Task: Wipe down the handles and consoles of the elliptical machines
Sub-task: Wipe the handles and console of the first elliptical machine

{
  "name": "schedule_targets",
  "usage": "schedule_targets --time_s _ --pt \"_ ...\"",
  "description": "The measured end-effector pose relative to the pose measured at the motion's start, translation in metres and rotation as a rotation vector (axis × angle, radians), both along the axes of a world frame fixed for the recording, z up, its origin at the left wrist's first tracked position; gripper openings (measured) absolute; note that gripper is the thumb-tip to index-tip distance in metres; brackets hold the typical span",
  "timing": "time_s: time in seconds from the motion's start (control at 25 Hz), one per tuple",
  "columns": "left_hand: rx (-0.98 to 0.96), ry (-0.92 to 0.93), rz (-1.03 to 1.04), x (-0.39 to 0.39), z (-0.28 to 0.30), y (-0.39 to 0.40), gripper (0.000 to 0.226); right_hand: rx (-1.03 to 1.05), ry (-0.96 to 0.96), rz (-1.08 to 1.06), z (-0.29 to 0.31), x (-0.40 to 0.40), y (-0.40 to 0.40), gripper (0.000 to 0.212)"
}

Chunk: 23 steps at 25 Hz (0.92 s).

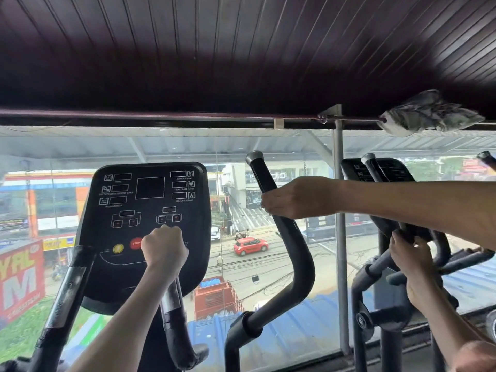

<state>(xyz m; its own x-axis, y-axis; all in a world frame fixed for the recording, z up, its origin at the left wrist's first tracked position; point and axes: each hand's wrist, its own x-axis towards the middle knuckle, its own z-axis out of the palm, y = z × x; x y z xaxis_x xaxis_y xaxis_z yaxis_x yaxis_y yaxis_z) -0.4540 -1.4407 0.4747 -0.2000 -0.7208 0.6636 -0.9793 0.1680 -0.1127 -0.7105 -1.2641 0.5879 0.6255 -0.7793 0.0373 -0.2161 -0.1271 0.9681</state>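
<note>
Left hand (163,251) curled round inner handle (171,299), no cloth; right hand (410,253) grips neighbour handle (378,263); better take cloth (429,114) first.

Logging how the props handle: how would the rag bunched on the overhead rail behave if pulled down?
The rag looks crumpled and sagging, so it is probably floppy and light. It is bunched on the rail, so it may snag rather than slide free. Being soft cloth, it is unlikely to roll or break.
</note>
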Motion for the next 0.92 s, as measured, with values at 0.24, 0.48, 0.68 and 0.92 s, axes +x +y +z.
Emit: schedule_targets --time_s 0.24,0.48,0.68,0.92 --pt "0.005 0.017 0.004 0.001 -0.001 0.002 0.018 -0.011 -0.069 -0.043 0.011 0.021 -0.013 0.019" --pt "0.023 0.015 0.002 0.0 0.0 0.005 0.017 0.047 -0.032 0.167 -0.014 -0.003 0.028 0.038" --pt "0.015 0.004 0.014 0.0 -0.001 0.008 0.02 -0.073 -0.175 0.018 -0.02 0.012 0.016 0.03" --pt "0.024 0.003 0.009 0.001 0.002 0.009 0.02 0.021 -0.141 0.114 -0.052 0.002 0.037 0.033"
